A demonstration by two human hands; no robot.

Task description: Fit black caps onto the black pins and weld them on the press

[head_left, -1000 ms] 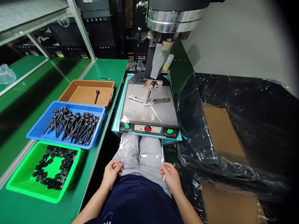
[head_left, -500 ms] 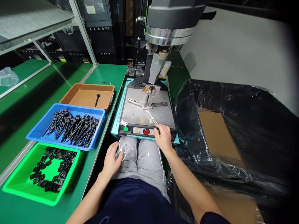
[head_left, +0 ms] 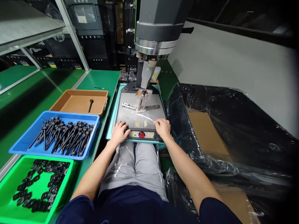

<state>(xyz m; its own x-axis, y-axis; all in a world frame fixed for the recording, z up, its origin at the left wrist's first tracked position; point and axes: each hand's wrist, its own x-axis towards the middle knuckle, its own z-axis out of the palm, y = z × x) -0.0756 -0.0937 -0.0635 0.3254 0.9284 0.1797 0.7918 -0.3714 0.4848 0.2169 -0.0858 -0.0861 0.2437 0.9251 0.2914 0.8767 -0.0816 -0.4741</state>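
Note:
My left hand [head_left: 119, 133] rests with fingers spread on the left front corner of the bench machine's base plate [head_left: 130, 119], its thumb over the spot of the green button. My right hand [head_left: 163, 127] lies at the right front corner, fingers bent over the edge and no held object visible. A thin pale streak [head_left: 147, 117], strip or reflection, runs across the plate towards its fingertips. Between the hands sits a red button [head_left: 141, 134]. Farther back, a metal fixture [head_left: 141, 102] holds a part with a black knob [head_left: 143, 92] on top, below the machine's head [head_left: 155, 46].
On the green bench to the left stand a brown tray [head_left: 54, 105] with one black knobbed bolt [head_left: 91, 105], a blue tray [head_left: 17, 147] of similar bolts, and a green bin [head_left: 72, 174] of small black parts. To the right is a plastic-lined box [head_left: 245, 124] with cardboard inside.
My left hand has moved forward from above my lap onto the machine's front corner, covering the green button. My right hand stays at the right corner. The camera view has shifted slightly.

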